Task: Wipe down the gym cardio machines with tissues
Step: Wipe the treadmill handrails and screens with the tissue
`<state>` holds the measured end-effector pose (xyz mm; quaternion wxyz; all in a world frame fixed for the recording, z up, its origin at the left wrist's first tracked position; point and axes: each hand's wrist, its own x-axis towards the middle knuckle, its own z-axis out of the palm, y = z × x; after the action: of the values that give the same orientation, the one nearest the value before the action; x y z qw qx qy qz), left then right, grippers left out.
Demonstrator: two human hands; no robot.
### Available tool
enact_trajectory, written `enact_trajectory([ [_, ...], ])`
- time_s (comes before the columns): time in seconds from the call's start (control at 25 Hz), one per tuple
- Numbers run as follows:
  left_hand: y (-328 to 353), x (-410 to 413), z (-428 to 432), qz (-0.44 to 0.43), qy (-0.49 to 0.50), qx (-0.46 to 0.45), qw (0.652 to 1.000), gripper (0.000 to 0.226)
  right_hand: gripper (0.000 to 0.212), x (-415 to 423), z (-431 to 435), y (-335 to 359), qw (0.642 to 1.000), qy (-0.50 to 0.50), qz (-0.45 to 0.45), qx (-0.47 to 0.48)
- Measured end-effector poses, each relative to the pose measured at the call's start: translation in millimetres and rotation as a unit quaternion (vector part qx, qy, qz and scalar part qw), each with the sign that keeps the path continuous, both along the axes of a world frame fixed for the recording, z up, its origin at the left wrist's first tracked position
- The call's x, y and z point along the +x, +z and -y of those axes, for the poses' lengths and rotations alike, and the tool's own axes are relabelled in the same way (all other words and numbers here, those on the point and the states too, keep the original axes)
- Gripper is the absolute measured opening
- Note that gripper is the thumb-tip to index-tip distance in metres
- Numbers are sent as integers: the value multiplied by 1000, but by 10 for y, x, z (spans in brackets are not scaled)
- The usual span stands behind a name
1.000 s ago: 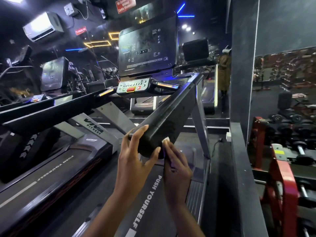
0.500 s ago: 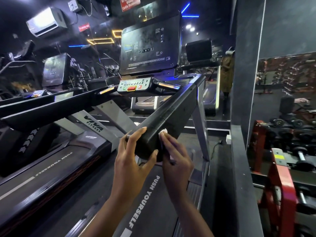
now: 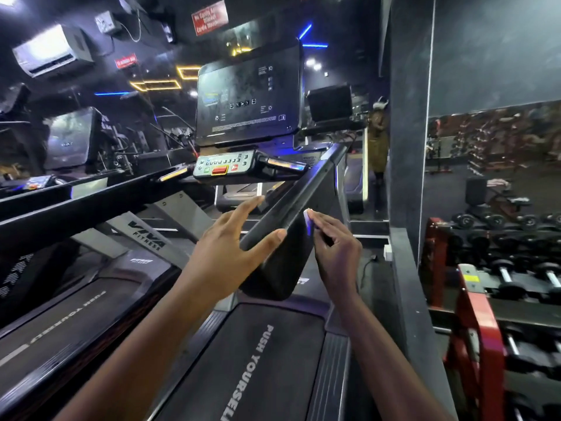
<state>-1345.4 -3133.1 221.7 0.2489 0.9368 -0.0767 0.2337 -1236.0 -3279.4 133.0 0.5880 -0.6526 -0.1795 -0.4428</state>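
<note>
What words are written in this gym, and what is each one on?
"PUSH YOURSEL", cut off by the frame: black belt of the near treadmill.
"PUSH YOURSELF", upside down: black belt of the left treadmill.
"VIVA FITNESS": grey slanted post of the left treadmill.
Too blurred: upper red wall sign, lower red wall sign, small print on the dark console screen.
</note>
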Motion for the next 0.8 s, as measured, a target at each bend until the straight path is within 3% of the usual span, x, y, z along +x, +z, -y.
enact_trajectory([
  [0.12, 86, 243, 100, -57, 13, 72, 996, 74, 23, 56, 42, 187, 998, 40, 45, -24],
  [0.28, 21, 337, 105, -120, 21, 108, 987, 77, 31, 229, 38, 138, 980, 97, 109, -134],
  [0.4, 22, 332, 82, -139, 35, 95, 985, 76, 30, 556, 114, 123, 975, 81, 140, -155],
  [0.6, 54, 307, 84, -144, 29, 79, 986, 57, 24, 1050, 238, 187, 986, 23, 94, -133],
  [0.8, 49, 290, 100, -134, 24, 61, 989, 63, 28, 372, 65, 203, 960, 107, 193, -175],
])
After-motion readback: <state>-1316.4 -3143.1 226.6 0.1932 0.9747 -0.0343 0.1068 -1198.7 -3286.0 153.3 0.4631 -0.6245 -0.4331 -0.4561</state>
